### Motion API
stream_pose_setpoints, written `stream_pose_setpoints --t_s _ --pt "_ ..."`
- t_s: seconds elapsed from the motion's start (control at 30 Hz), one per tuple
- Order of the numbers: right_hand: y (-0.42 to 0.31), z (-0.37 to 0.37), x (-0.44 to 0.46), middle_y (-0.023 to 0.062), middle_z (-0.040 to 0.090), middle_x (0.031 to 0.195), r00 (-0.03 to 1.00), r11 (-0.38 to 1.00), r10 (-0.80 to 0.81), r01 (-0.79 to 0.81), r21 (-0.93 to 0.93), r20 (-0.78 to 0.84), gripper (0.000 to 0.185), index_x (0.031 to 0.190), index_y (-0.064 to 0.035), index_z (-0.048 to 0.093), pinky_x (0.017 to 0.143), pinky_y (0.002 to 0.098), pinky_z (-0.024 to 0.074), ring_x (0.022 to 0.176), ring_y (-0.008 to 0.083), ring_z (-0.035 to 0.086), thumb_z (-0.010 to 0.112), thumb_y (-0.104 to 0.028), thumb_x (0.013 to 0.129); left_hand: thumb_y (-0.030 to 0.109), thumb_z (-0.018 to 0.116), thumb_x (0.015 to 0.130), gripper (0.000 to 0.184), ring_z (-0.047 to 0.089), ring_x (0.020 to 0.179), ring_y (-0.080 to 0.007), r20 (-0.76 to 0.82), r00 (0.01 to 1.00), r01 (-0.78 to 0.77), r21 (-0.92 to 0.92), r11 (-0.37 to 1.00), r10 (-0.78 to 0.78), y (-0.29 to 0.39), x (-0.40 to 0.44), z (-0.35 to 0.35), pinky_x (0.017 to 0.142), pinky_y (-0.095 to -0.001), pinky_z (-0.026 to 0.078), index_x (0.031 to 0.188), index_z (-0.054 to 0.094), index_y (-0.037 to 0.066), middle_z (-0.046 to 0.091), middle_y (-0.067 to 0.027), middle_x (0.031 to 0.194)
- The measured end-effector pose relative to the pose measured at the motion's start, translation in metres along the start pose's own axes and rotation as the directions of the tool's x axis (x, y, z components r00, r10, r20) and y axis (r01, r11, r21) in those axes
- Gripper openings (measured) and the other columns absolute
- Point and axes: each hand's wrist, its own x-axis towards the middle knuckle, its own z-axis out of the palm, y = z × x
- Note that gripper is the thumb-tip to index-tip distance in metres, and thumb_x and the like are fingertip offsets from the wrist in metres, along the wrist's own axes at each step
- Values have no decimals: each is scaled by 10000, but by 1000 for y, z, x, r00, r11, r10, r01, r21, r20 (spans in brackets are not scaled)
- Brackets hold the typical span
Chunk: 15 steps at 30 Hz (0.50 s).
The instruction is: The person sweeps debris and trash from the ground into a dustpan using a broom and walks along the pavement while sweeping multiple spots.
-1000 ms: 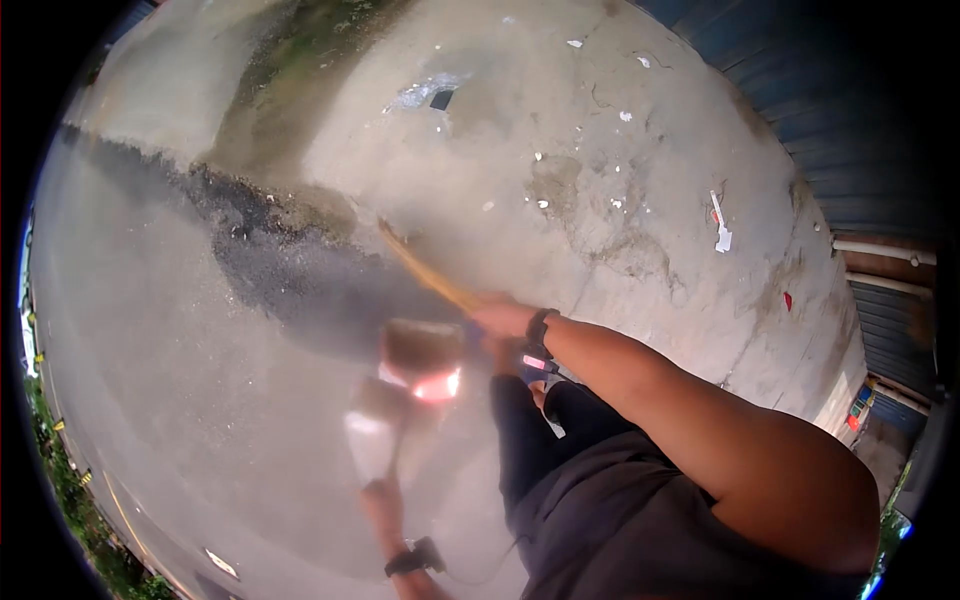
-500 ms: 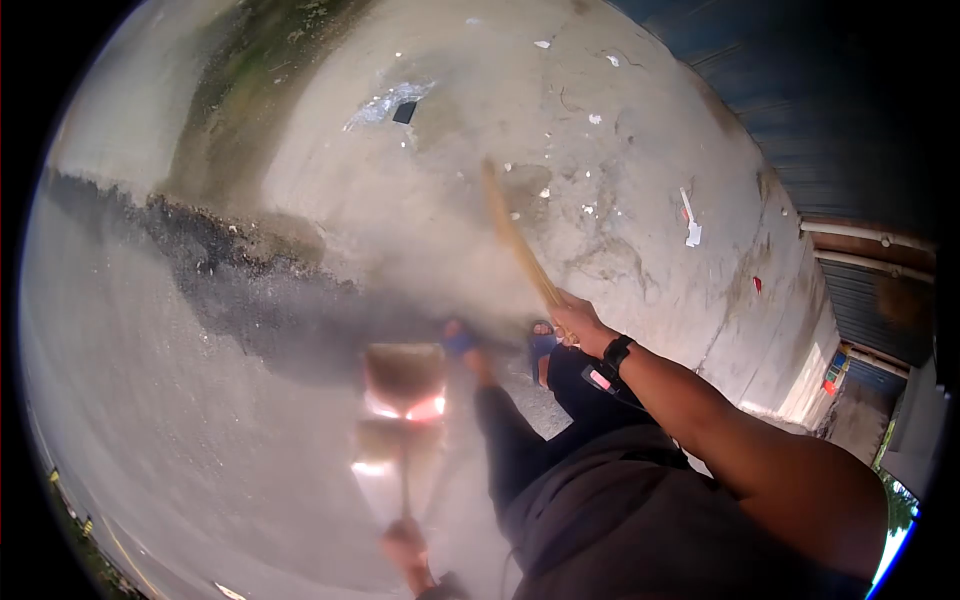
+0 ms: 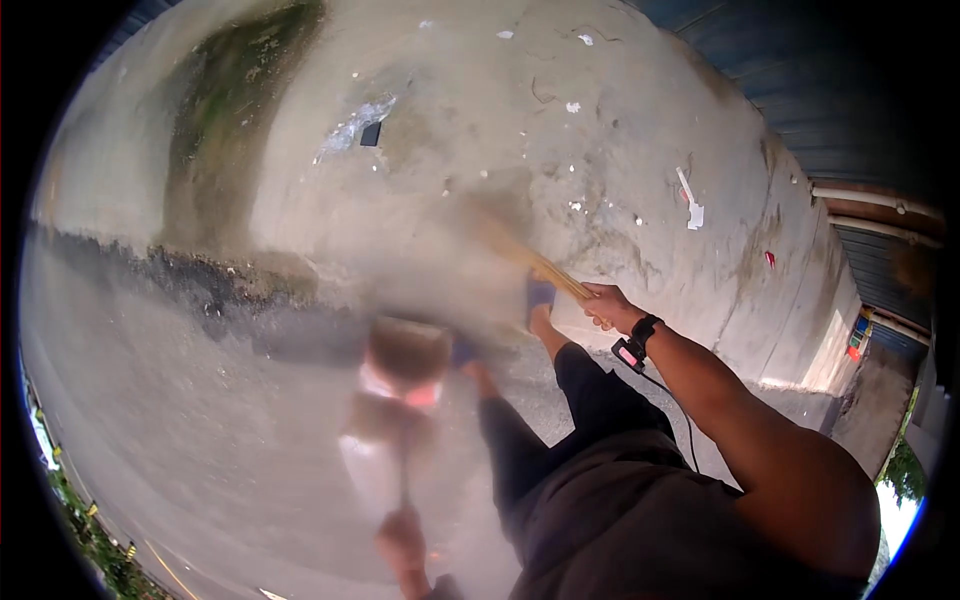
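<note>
My right hand (image 3: 612, 306), with a dark band on its wrist, is closed round the near end of a pale straw broom (image 3: 545, 268). The broom's far end is smeared by motion over the concrete near my right foot. Low in the view my left hand (image 3: 402, 542), also blurred, is closed round the upright handle of what looks like a long-handled dustpan (image 3: 405, 350). Its pan is a boxy brown, white and reddish shape just left of my left foot. What the pan holds, if anything, is too blurred to tell.
White scraps (image 3: 573, 107) dot the concrete ahead. Beyond the broom lie a flat black piece (image 3: 371, 134), a white strip (image 3: 692, 208) and a red scrap (image 3: 770, 259). A dark rough strip (image 3: 215, 285) crosses the left. A corrugated wall with pipes (image 3: 880, 203) stands right.
My right foot has stepped forward. My right hand and the broom have moved right in view, with the broom now slanting flatter. The ground has shifted as my head turned.
</note>
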Motion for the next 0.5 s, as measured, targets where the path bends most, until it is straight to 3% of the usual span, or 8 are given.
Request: stream_pose_setpoints --t_s 0.13,0.17,0.3,0.4,0.5 --pt "-18 -47 -33 -21 529 739 998 997 51 -48 65 -42 379 1320 -167 632 434 243 365 528 73 482 654 -199 943 266 670 916 436 479 466 -294 25 999 -25 -3 1000 25 64 48 6 498 -433 410 657 534 -57 516 -214 560" --pt "-19 -58 -39 -20 533 744 997 995 58 -54 83 -48 412 1352 -173 620 439 240 372 534 73 488 656 -198 942 269 686 911 430 508 485 -358 52 999 9 -2 1000 -8 82 59 4 506 -439 424 661 549 -52 537 -225 574" --pt "14 -79 -68 -10 562 757 997 982 47 -36 184 -58 522 1433 -196 574 431 240 370 506 72 491 682 -189 922 267 732 893 405 574 533 -409 61 982 -180 32 983 178 125 108 11 514 -448 448 671 566 -28 569 -219 592" --pt "46 -94 -85 -13 552 735 970 977 57 -6 211 -236 525 1433 -215 574 417 246 367 480 74 479 681 -186 920 265 731 896 394 579 532 -407 43 974 -227 146 963 223 164 134 21 510 -449 450 678 568 -19 575 -208 591" --pt "85 -130 -81 -15 556 745 885 945 173 -24 327 -433 549 1461 -262 539 414 252 380 497 75 490 687 -219 934 266 717 908 384 584 530 -402 68 962 -275 238 932 266 193 156 35 509 -449 451 684 569 -9 586 -192 592"
